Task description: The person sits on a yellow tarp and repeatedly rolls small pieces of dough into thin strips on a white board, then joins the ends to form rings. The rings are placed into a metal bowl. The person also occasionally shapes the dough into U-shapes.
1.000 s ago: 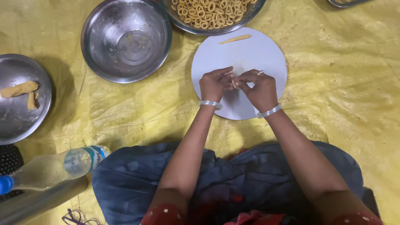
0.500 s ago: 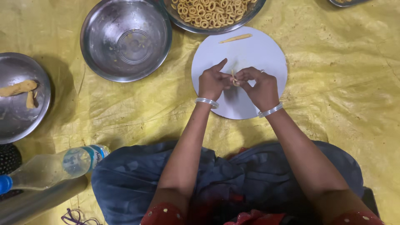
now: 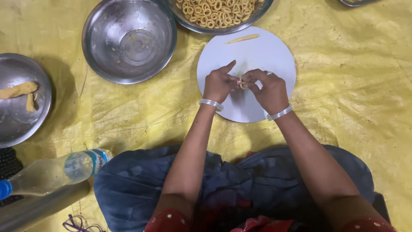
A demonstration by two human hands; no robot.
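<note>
Yellow dough strip (image 3: 241,80) pinched btwn left hand (image 3: 219,83) & right hand (image 3: 268,89), wrists bent over white board (image 3: 274,56).

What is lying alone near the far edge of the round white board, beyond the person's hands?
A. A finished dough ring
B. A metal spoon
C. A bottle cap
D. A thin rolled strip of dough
D: a thin rolled strip of dough lies straight near the far rim of the round white board, apart from the left hand and right hand, which pinch another small piece of dough.
</note>
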